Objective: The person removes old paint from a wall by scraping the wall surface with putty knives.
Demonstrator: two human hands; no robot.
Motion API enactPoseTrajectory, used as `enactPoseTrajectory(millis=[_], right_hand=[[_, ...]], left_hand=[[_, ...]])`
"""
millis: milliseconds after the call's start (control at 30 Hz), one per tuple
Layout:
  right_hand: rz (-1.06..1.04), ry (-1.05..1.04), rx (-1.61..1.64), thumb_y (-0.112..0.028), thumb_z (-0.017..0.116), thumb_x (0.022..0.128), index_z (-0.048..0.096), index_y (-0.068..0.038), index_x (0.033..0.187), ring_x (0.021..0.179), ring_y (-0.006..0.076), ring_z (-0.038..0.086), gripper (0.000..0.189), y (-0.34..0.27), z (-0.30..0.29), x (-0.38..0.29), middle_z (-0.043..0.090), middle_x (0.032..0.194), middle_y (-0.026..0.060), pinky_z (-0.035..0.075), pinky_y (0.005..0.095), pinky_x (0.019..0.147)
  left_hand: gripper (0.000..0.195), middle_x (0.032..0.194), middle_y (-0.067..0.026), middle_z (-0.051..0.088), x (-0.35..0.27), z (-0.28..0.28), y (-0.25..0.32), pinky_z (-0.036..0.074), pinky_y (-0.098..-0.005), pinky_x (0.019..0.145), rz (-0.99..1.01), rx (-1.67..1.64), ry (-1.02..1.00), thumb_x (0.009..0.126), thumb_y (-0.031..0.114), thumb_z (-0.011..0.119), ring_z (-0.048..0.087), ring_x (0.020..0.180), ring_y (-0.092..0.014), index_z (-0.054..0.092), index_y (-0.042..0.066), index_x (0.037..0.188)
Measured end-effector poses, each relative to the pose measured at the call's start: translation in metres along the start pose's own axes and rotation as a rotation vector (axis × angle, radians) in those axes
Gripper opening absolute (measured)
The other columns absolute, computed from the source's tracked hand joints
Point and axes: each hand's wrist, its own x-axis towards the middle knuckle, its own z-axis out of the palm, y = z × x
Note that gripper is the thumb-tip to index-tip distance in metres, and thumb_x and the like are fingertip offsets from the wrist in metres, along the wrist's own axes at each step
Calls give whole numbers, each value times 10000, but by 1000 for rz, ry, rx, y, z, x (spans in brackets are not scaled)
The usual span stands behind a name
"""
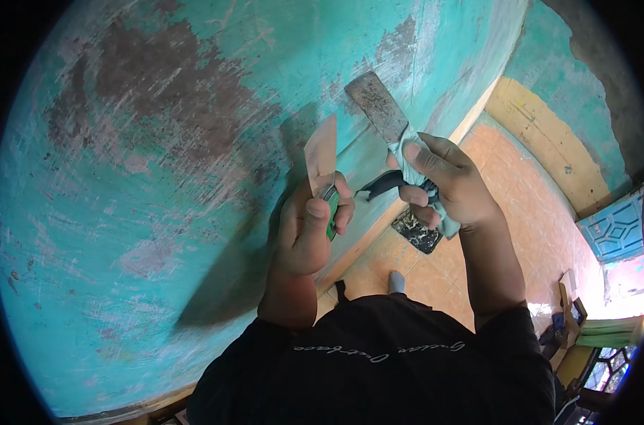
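Note:
My left hand [311, 228] grips a putty knife [322, 154] by its green handle, the shiny blade pointing up. To its right, my right hand [444, 180] holds a broad, stained metal scraper blade [377, 106] whose handle is wrapped in pale cloth [412, 159]. A dark strip [383, 185] hangs off the wrapping towards the left. Both tools are in front of a turquoise painted wall [194, 228], with the two blades apart. The wall paint is scratched, and large grey-brown patches [168, 90] show through.
Below the wall lies an orange tiled floor [449, 265] with a black-and-white speckled piece [417, 232] on it. A yellow and turquoise wall [550, 138] stands beyond. At the right are a blue panelled door [616, 226], a green cloth [606, 333] and assorted objects on the floor.

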Motion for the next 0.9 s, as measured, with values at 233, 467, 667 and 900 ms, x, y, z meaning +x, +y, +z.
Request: enactPoseTrajectory(millis=[233, 467, 667, 900], right_hand=[[-2, -101, 151, -337, 482, 966, 549, 15, 1031, 397, 94, 395, 364, 8, -9, -14, 445, 579, 26, 325, 216, 387], [-55, -84, 148, -331, 466, 975, 542, 9, 1037, 398, 98, 393, 354, 6, -1, -7, 440, 580, 16, 334, 230, 391], [-13, -99, 88, -341, 460, 977, 543, 6, 1023, 391, 97, 392, 359, 0, 8, 4, 439, 577, 16, 337, 233, 387], [23, -48, 192, -350, 466, 974, 544, 18, 1021, 443, 92, 413, 380, 10, -3, 0, 437, 602, 25, 328, 225, 380]], left_hand=[[480, 711, -23, 448, -1, 0, -2, 349, -242, 557, 8, 24, -2, 985, 477, 362, 425, 601, -94, 484, 15, 1029], [499, 728, -28, 455, -2, -3, 0, 345, -242, 564, -35, 27, -19, 975, 505, 366, 425, 605, -96, 483, 23, 1033], [518, 685, -20, 447, 2, -1, -1, 340, -242, 561, -33, 41, -11, 970, 524, 358, 420, 591, -93, 487, 27, 1037], [566, 681, -10, 446, -1, -6, -4, 338, -243, 564, -119, 12, -124, 957, 561, 354, 421, 593, -89, 495, 18, 1029]])
